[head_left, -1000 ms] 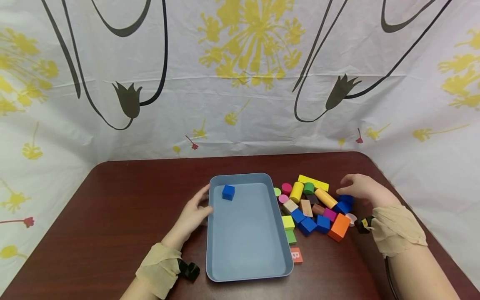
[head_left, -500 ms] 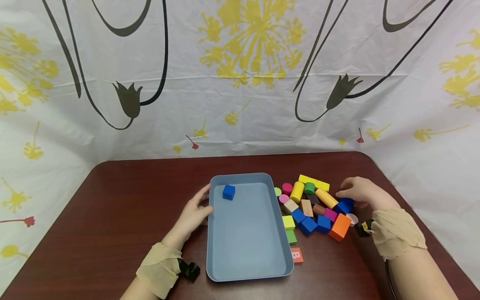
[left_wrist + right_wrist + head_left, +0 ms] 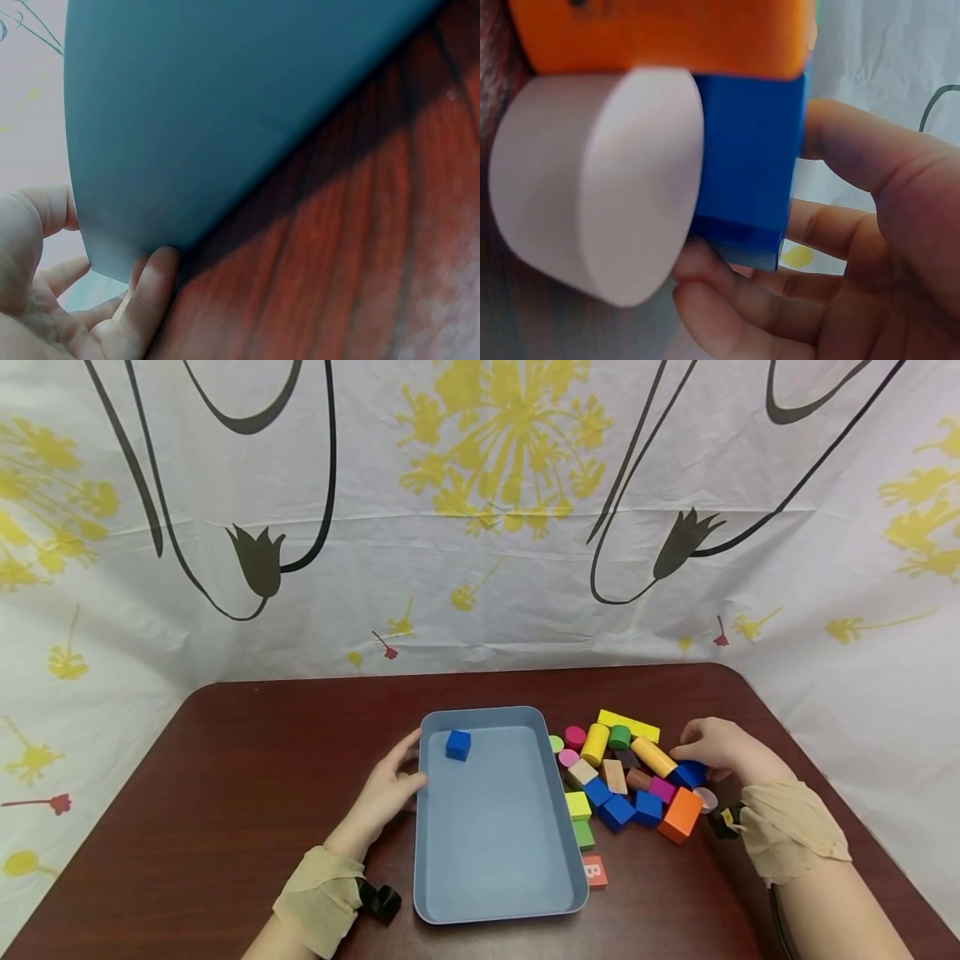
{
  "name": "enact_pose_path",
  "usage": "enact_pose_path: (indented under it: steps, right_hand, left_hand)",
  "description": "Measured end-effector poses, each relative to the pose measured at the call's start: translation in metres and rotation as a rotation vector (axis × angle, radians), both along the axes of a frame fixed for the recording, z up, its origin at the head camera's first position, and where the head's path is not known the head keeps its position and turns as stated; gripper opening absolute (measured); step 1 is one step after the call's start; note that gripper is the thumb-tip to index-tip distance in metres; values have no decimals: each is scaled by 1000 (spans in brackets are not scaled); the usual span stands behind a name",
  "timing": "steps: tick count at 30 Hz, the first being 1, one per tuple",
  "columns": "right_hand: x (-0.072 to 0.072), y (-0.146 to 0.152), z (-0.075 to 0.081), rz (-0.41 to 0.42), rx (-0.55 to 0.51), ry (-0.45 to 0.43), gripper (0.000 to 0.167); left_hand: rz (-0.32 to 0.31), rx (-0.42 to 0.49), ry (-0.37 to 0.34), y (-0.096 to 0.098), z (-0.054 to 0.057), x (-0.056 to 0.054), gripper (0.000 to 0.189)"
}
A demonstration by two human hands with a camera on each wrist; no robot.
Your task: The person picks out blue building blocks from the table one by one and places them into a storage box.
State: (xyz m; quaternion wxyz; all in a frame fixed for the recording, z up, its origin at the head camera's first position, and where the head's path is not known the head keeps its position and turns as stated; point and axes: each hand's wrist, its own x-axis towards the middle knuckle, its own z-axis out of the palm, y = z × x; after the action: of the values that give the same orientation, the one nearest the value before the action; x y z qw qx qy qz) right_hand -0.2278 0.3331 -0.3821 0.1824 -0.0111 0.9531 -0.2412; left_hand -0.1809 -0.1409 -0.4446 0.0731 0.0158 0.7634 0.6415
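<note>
In the head view, a blue-grey tray [image 3: 495, 827] lies on the table with one small blue cube [image 3: 458, 745] near its far left corner. My left hand [image 3: 384, 789] holds the tray's left side, thumb at the rim; in the left wrist view a fingertip [image 3: 161, 262] presses low on the outer wall. My right hand [image 3: 723, 750] is at the right end of a pile of coloured blocks. There its thumb and fingers are around a blue block [image 3: 750, 150], which touches an orange block [image 3: 667, 37] and stands beside a pale pink cylinder [image 3: 641, 187].
Right of the tray the pile includes a yellow cylinder [image 3: 595, 744], a long yellow block [image 3: 628, 725], a green cylinder [image 3: 619, 737] and several blue cubes. A red block [image 3: 595, 872] marked B lies by the tray's near right side. A patterned cloth [image 3: 480, 527] hangs behind the table.
My right hand has moved slightly down and left onto the blue block, which shifted a little toward the pile. The left hand and tray have stayed put.
</note>
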Motion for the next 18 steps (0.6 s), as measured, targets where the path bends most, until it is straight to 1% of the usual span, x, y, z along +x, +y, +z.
enact_pose_path:
  steps: [5, 18]
  right_hand:
    - [2, -2, 1, 4, -3, 4, 29]
    - [2, -2, 5, 11, -2, 35, 25]
  left_hand:
    - [2, -6, -2, 0, -1, 0, 74]
    - [2, -15, 3, -1, -2, 0, 75]
